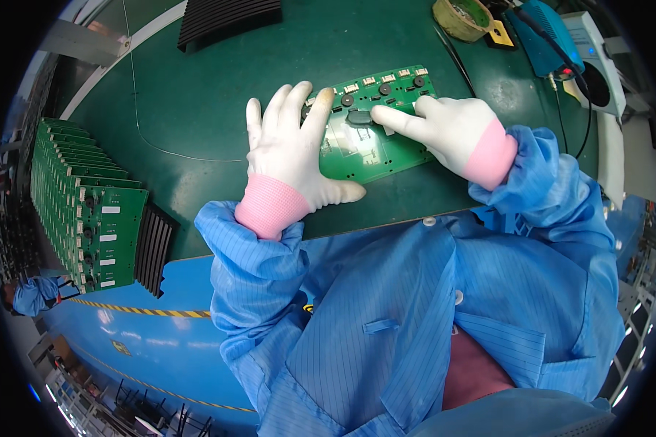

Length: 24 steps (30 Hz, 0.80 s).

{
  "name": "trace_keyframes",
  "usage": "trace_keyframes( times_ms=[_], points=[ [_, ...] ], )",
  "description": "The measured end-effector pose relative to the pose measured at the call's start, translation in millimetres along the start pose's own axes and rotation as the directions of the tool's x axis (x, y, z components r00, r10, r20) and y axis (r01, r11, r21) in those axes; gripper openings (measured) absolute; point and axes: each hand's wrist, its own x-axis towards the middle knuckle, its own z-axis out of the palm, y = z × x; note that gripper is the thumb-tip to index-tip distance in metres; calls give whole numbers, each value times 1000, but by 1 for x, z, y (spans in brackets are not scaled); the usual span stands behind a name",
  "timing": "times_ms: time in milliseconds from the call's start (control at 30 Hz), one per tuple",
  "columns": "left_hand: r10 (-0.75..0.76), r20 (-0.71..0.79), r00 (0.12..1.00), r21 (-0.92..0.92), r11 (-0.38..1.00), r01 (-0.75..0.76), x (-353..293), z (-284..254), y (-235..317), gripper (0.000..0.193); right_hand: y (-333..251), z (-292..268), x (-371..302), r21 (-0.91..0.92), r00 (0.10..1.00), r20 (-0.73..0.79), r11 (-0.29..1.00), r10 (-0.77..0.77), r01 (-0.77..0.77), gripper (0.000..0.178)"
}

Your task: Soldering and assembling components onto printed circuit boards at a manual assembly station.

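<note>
A green circuit board (375, 149) lies on the green bench in front of me. Along its far edge sit several white connectors and round black buzzers. My left hand (291, 138), in a white glove with a pink cuff, spreads over the board's left end, fingers apart and thumb toward the near edge. A dark oval piece (359, 117) rests on the board's middle. My right hand (444, 131), gloved the same way, reaches over the right part; its index finger points out and its tip meets or nearly meets the dark piece. The other right fingers are curled and partly hidden.
Many similar boards (109, 226) stand in a black slotted rack (155, 247) at the left. Another black rack (229, 20) is at the far edge. A round tin (462, 17), a blue soldering station (550, 36) and dark cables are at the far right. A thin wire (160, 149) lies left.
</note>
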Motion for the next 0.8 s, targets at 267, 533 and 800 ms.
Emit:
trace_keyframes(
  times_ms=[267,533,800],
  points=[
    [2,-15,1000,-3,1000,-2,0,-1,1,107,-5,0,7,-13,985,78,988,152,-152,58],
    [13,-8,1000,13,1000,-13,1,2,-2,106,-9,3,-12,7,994,41,994,104,-105,58],
    [8,-5,1000,19,1000,-8,-1,0,-2,107,-9,-2,2,-73,992,40,991,118,-115,57]
  ],
)
